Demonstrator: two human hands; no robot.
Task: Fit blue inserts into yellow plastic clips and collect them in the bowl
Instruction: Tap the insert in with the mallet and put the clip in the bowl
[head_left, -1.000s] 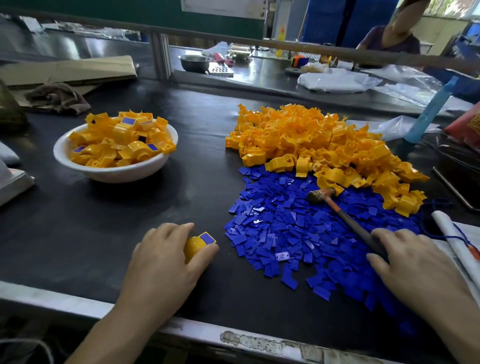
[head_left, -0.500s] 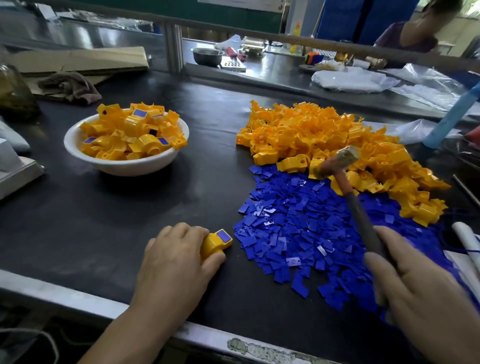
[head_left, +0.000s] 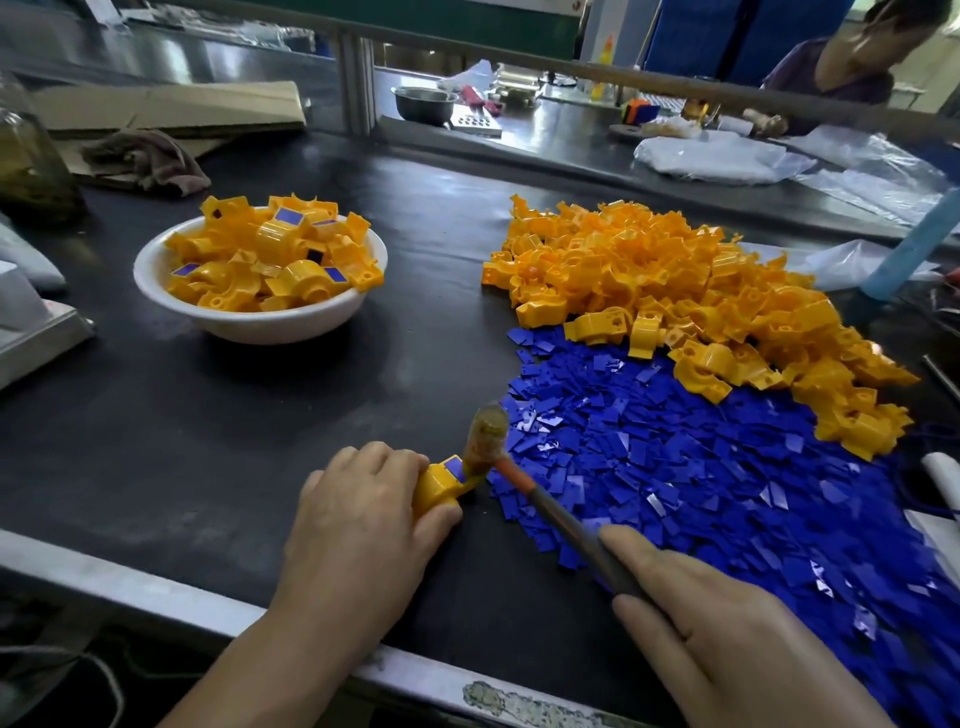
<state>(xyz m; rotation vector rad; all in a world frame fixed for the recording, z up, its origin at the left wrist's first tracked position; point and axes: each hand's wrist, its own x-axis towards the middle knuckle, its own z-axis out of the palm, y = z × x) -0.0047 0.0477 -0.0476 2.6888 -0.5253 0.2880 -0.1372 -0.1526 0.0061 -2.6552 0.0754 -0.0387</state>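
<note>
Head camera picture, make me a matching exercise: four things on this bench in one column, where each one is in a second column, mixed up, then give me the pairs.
Things
1. white bowl
2. hammer
3. heap of yellow clips
4. blue inserts

Places
A. spread on the table beside the right hand
B. at the back left, holding fitted clips
C. gripped by the right hand, head at the clip that the left hand holds
D. piled behind the blue inserts

Pairs: 1-B, 2-C, 3-D, 4-A
</note>
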